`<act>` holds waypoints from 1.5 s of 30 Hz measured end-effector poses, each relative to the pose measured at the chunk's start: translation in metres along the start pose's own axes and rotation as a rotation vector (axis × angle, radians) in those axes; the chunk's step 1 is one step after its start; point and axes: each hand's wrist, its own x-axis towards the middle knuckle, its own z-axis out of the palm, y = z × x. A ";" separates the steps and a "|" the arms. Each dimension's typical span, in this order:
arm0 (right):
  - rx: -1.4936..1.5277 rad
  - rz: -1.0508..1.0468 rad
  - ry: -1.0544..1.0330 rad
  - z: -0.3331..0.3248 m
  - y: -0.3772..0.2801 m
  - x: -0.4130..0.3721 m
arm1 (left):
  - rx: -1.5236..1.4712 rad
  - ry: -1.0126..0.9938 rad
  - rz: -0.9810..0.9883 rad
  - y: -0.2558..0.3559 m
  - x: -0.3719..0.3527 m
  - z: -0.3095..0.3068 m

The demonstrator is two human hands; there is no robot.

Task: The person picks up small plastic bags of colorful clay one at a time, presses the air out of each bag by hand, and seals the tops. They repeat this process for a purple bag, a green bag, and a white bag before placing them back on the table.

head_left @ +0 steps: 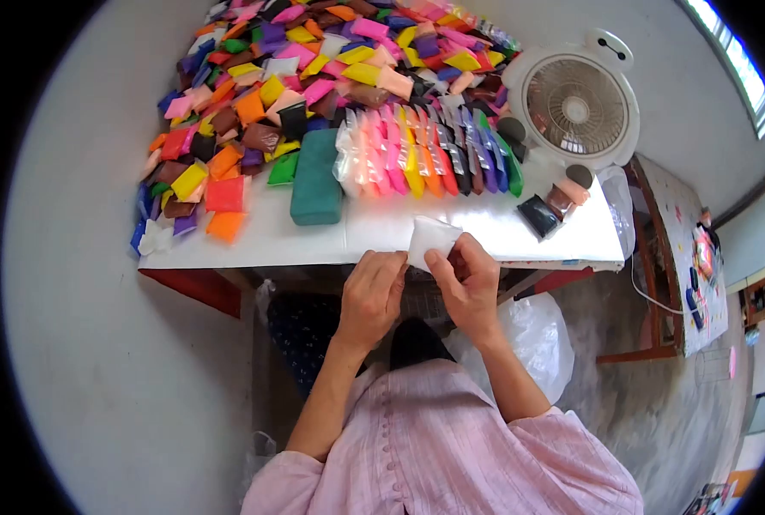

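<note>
Just past the table's front edge, a small white packet (430, 240) is held up in front of me. My right hand (471, 285) grips its right side, with the thumb across its face. My left hand (372, 293) is closed, its fingertips pinched at the packet's lower left corner. Beyond the hands stands a row of colored packets (434, 163), running from clear and peach through pink, yellow, orange and red to black, purple, blue and green. A dark green block (317, 178) sits at the left end of that row.
A large heap of colored packets (314, 69) covers the back and left of the white table (382, 225). Several dark and peach packets (547, 213) lie at right, near a white fan (578, 103). A clear plastic bag (532, 343) hangs below; a side table (683, 257) stands at right.
</note>
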 end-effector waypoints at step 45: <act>-0.486 -0.386 0.037 0.098 0.005 0.042 | 0.470 0.135 -0.390 -0.045 0.031 -0.036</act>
